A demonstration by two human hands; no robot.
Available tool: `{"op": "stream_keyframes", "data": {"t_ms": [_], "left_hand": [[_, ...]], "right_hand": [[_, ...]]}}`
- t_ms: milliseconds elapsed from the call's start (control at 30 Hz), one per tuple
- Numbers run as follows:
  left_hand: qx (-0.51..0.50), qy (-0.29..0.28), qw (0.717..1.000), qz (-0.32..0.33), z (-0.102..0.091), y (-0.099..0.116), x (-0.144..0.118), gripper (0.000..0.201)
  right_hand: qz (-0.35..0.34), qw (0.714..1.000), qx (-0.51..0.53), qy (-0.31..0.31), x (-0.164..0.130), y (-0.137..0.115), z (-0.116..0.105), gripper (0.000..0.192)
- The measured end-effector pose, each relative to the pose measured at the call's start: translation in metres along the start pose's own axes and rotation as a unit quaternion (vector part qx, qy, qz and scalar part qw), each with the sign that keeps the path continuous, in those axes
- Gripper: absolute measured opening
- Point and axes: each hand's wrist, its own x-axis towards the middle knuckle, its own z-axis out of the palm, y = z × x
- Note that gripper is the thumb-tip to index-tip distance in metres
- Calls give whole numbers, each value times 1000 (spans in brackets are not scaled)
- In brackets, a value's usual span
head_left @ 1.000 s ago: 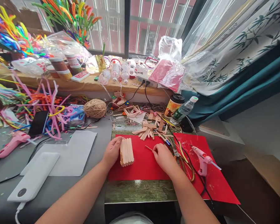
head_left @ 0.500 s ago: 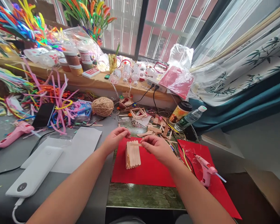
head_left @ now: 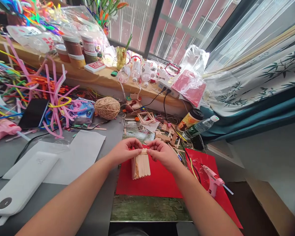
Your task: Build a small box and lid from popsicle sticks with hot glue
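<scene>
The panel of popsicle sticks (head_left: 140,165) consists of flat, pale wooden craft sticks set side by side with their long edges touching, forming a roughly rectangular slab. The sticks run lengthwise away from the viewer, and their rounded ends are visible along the near edge. At the left edge the assembly appears more than one layer thick. It lies flat on a red paper sheet (head_left: 149,183), close to that sheet's far edge. A single short stick piece (head_left: 144,151) lies crosswise over the far end of the panel, at right angles to the other sticks; both of its ends are hidden under fingertips.
</scene>
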Motion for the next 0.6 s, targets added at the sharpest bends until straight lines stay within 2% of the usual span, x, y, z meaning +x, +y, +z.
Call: {"op": "stream_keyframes", "data": {"t_ms": [167,300,433,500,600], "left_hand": [[-7,11,1000,3,2,0,1,28],[-6,1,1000,-16,1,5,-1,28],[69,12,997,-11,1,11,-4,28],[103,18,994,-14,2,13,-5,30],[99,9,995,-28,4,14,-5,31]], "right_hand": [[3,997,76,11,-1,21,5,36],[-22,988,138,69,-4,38,19,36],[-64,980,143,121,-6,39,30,37],[-65,980,143,123,-7,37,31,38],[-62,979,155,113,-5,36,31,38]]}}
